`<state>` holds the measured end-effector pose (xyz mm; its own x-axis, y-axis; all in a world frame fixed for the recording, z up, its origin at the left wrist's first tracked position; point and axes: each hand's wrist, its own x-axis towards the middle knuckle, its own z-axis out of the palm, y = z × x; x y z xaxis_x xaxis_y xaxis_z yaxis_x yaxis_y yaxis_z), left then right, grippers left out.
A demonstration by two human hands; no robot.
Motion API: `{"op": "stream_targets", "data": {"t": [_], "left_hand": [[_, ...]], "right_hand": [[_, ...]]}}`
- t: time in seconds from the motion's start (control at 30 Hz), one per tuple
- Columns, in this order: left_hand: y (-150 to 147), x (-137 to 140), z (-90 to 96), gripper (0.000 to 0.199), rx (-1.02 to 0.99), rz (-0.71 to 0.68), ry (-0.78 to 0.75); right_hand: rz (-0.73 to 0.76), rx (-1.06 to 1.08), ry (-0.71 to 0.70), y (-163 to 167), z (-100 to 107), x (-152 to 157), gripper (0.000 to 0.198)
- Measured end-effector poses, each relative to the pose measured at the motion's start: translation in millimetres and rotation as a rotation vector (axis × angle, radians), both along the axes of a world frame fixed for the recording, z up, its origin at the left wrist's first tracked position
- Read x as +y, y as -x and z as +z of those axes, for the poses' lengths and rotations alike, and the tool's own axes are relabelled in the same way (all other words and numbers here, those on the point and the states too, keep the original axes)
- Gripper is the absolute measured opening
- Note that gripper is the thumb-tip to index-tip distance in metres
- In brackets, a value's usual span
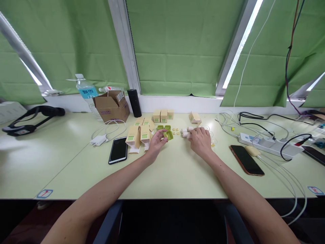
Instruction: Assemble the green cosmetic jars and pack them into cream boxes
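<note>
My left hand (155,145) is closed on the edge of a small green plastic tray (168,136), tilted so its hollow inside shows. Two similar green trays (167,127) lie just behind it. Several tiny yellow pieces (175,131) sit on the table between my hands. My right hand (201,139) reaches down with curled fingers onto a group of small white cylindrical pieces (185,133); its fingertips appear closed on one, partly hidden. Thin clear loops (214,139) lie beside that hand. Open cardboard boxes with green labels (133,137) stand left of my left hand.
More small boxes (164,116) and one tipped box (195,117) are at the back. A phone (118,150) and charger (99,139) lie left; another phone (246,160), cables and a power strip (269,144) lie right. Behind are a brown carton (111,107), black cylinder (134,103) and water bottle (87,93).
</note>
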<state>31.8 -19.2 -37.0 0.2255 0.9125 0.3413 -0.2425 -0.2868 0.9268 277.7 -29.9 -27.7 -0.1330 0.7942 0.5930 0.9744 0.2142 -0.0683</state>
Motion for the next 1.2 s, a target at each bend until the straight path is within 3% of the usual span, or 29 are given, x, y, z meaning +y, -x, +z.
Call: {"op": "stream_targets", "data": {"t": [0.17, 0.33, 0.6, 1.2], "left_hand": [[-2, 0, -1.4, 0.052, 0.054, 0.022, -0.067], [-3, -2, -3.5, 0.050, 0.141, 0.052, -0.162], [-2, -8, -3.0, 0.044, 0.261, 0.049, -0.259], [2, -17, 1.3, 0.040, 0.470, 0.095, -0.370]], "right_hand": [[0.275, 0.665, 0.053, 22, 4, -13, 0.026], [0.418, 0.988, 0.162, 39, 6, -23, 0.038], [0.521, 1.032, 0.264, 42, 5, -27, 0.043], [0.571, 1.194, 0.435, 42, -1, -24, 0.048]]}}
